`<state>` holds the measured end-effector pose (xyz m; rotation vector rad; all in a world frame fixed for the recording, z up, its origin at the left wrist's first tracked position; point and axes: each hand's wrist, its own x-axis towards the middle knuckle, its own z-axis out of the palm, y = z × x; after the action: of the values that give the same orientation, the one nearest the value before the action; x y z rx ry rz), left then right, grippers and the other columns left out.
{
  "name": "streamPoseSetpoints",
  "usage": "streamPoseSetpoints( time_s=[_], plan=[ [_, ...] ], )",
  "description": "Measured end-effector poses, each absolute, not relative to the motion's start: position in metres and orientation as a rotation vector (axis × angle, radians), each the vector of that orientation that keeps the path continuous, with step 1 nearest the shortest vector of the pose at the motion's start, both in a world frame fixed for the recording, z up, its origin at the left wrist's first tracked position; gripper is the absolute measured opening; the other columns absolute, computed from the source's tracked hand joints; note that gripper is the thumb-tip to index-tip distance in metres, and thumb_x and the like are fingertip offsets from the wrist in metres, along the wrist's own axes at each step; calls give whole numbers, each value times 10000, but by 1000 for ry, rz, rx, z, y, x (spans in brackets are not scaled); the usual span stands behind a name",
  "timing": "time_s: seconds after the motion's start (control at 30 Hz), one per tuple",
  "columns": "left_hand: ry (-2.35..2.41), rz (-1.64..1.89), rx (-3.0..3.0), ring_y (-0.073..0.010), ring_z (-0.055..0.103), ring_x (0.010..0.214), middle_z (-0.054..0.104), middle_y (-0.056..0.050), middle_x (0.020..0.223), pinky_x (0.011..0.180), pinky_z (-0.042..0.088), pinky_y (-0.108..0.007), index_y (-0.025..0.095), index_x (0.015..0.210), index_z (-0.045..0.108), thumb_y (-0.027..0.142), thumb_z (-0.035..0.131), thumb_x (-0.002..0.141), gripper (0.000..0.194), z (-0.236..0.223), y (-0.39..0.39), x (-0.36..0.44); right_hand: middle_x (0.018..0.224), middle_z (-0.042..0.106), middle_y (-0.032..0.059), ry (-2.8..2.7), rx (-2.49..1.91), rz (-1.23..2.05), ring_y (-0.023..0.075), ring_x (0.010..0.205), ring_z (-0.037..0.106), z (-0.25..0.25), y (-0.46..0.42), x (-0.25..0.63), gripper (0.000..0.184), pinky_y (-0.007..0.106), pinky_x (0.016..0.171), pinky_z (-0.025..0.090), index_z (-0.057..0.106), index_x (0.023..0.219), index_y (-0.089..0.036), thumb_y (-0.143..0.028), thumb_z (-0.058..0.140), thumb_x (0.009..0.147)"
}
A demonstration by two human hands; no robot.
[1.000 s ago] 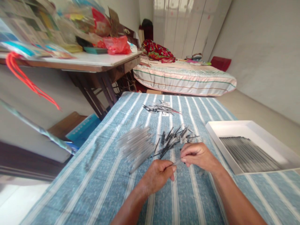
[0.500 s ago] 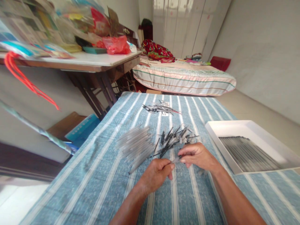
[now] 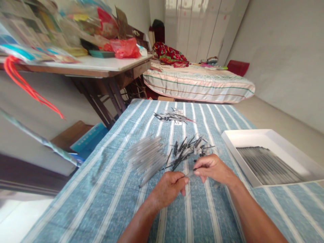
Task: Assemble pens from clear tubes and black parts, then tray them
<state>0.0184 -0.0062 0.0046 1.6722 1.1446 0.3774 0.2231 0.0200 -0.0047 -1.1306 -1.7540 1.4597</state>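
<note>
My left hand is closed on a translucent grey pen-like tube, whose far end points to the right. At that end my right hand pinches a small black piece with thumb and forefinger, touching or nearly touching the tube. A pile of similar translucent tubes lies left of my hands. Just beyond them is a heap of short black and clear pieces. My palms hide most of the held tube.
A white open box with a row of dark sticks sits at the right. Thin black and red-tipped pieces lie further back on the striped cloth. A cluttered side table and a bed stand beyond.
Both hands have shifted very slightly left since the first frame, and my right fingers have moved a little at the tube's end. The piles and box look the same.
</note>
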Motion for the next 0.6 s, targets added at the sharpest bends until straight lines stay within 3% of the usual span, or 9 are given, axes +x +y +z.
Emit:
streamPoseSetpoints(
  time_s=[0.33, 0.5, 0.6],
  plan=[
    [1201, 409, 1794, -109, 461, 524, 483, 36, 516, 551, 330, -215, 188, 538, 483, 313, 376, 825, 331, 7, -7, 20, 372, 493, -29, -1862, -1212, 1402, 64, 328, 456, -9, 20, 216, 442, 168, 373, 346, 547, 521, -138, -459, 505, 821],
    [1227, 437, 1799, -110, 446, 509, 456, 37, 502, 546, 326, -219, 187, 542, 501, 315, 370, 828, 340, 8, -6, 18, 610, 588, -29, -1709, -1113, 1468, 74, 439, 538, -9, 22, 219, 284, 183, 443, 417, 596, 859, -152, -402, 643, 731],
    [1222, 431, 1814, -110, 446, 512, 467, 35, 509, 547, 326, -219, 186, 543, 503, 314, 370, 829, 340, 7, -6, 18, 588, 584, -26, -1743, -1098, 1446, 82, 447, 548, -7, 21, 218, 250, 187, 448, 414, 592, 776, -150, -394, 630, 743]
  ],
)
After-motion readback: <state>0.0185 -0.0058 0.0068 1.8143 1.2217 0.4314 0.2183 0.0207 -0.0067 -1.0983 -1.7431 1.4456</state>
